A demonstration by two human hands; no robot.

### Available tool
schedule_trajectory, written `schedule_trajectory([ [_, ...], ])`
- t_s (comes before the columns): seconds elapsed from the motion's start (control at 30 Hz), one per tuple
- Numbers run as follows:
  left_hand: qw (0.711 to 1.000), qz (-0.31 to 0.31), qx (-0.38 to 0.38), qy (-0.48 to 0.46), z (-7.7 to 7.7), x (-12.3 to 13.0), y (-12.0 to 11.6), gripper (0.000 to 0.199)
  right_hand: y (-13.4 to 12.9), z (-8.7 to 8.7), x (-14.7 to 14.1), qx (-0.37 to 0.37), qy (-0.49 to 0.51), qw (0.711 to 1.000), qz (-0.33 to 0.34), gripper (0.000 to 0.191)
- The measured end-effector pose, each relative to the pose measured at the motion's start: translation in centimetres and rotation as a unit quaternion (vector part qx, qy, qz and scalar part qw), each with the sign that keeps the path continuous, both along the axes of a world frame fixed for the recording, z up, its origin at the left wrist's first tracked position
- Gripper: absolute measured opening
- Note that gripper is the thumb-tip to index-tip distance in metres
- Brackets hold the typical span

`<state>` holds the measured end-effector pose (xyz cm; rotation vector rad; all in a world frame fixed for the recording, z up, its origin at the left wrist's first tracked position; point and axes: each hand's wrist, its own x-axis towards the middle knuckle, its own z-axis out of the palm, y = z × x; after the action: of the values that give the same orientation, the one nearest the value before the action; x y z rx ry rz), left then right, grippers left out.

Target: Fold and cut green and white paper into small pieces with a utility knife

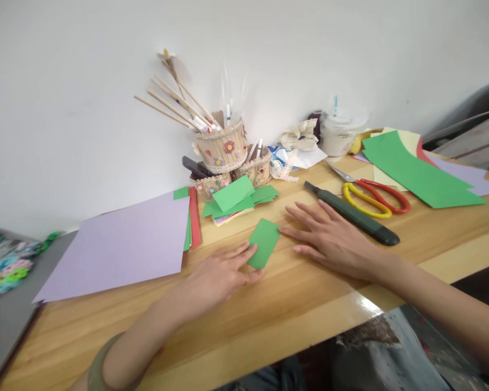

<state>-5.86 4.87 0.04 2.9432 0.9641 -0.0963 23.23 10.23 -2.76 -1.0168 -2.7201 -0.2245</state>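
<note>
- Small green card [263, 244] lying on the wooden table [228, 320] between both hands, its long sides slanting up to the right
- Left hand [215, 274]: fingertips close together at the card's left edge, thumb set apart at the lower end; cannot tell of any pinch beneath the paper
- Best to press lightly and evenly there, probably enough to prevent sliding without creasing such thin stock
- Right hand [328, 239]: palm down, fingers spread, forefinger at or just beside the card's upper right corner; cannot tell touching from barely apart
- For tidy handling, guide opposite edges with fingertips only and avoid pushing hard on a single corner, a likely cause of bending
- Mind the dark green cutter [352, 214] just beyond the right hand; safer moved aside before any wide sweep, likewise the scissors [356, 182] behind it
- Avoid bumping the loose pile of green pieces [233, 194] near the card's far end, probably easy to scatter
</note>
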Motion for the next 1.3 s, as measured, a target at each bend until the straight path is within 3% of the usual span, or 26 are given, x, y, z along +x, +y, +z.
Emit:
schedule_trajectory([
  [0.3,0.999,0.013,-0.047,-0.017,1.8,0.3,-0.6,0.059,-0.3,0.7,-0.4,0.081,-0.021,0.992,-0.094,0.048],
  [0.43,0.992,0.060,-0.016,-0.106,1.3,-0.4,-0.1,0.055,-0.4,1.2,1.0,0.105,0.003,0.973,-0.206,0.050],
  [0.53,0.987,0.020,0.008,-0.161,0.6,-0.6,0.9,0.050,-0.5,0.9,2.3,0.107,0.001,0.957,-0.271,0.052],
  [0.63,0.991,-0.034,-0.013,-0.126,0.0,-0.2,1.4,0.043,-0.3,0.2,3.3,0.098,-0.013,0.952,-0.290,0.054],
  [0.77,0.999,0.009,0.003,-0.034,-0.6,0.4,1.2,0.038,0.4,-0.6,3.8,0.085,-0.006,0.951,-0.297,0.054],
  [0.9,0.991,0.102,0.088,0.002,-1.1,0.6,1.2,0.036,-0.2,-0.5,3.5,0.076,0.014,0.958,-0.277,0.049],
  [1.0,0.988,0.115,0.105,-0.007,-1.3,0.5,1.4,0.036,-2.8,0.1,3.1,0.061,0.034,0.971,-0.230,0.048],
  [1.17,0.992,0.106,0.037,-0.057,-1.7,0.1,1.7,0.038,-8.6,0.9,2.7,-0.048,0.024,0.998,-0.037,0.063],
  [1.3,0.989,0.111,-0.058,-0.073,-1.9,-0.3,2.0,0.042,-10.9,0.5,2.2,-0.055,0.013,0.998,0.006,0.087],
])
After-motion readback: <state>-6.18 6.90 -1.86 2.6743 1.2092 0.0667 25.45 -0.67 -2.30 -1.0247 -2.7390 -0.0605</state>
